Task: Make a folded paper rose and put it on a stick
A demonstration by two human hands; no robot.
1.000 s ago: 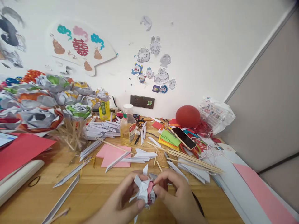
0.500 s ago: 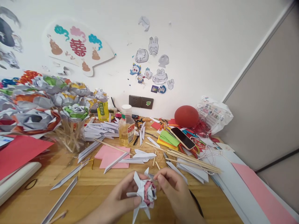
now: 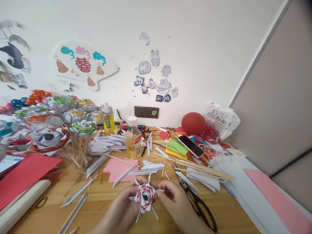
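Note:
A pink and white folded paper flower [image 3: 145,197] faces up toward me, with pointed white strips sticking out all round it. My left hand [image 3: 125,203] grips it from the left, its fingers partly hidden behind the petals. On the other side my right hand [image 3: 175,201] pinches a white strip at the flower's right edge between thumb and forefinger. Black-handled scissors [image 3: 198,204] lie just right of my right hand. Beyond the hands are folded white paper strips [image 3: 151,166] and pink paper sheets [image 3: 113,166].
Finished paper flowers [image 3: 48,138] crowd the left, some on sticks in a clear container [image 3: 80,151]. A bottle of yellowish liquid [image 3: 133,139] stands mid-table. Wooden sticks [image 3: 202,167], a phone [image 3: 191,146], green paper [image 3: 177,146] and a red balloon [image 3: 193,123] lie to the right.
The flower has turned from sideways to facing up toward me. My right hand has closed in on its right-hand strip. The scissors now show more fully as the view shifted.

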